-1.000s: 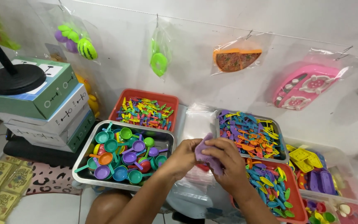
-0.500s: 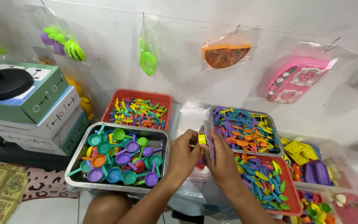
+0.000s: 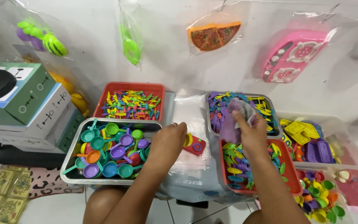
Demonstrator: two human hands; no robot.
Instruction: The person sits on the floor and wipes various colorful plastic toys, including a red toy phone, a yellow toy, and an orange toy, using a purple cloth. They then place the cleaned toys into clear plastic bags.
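The left hand pinches a red toy piece, long axis running left-near to right-far, over the clear bag stack. The right hand grips a purple bagged item upright above the red tray's far edge.

I see glossy plastic toy pans in a dull metal tray, clear crinkly plastic bags, and matt cardboard boxes.

White wall at twelve o'clock hung with bagged toys, stacked boxes at nine o'clock, pale tiled floor at seven o'clock, even light
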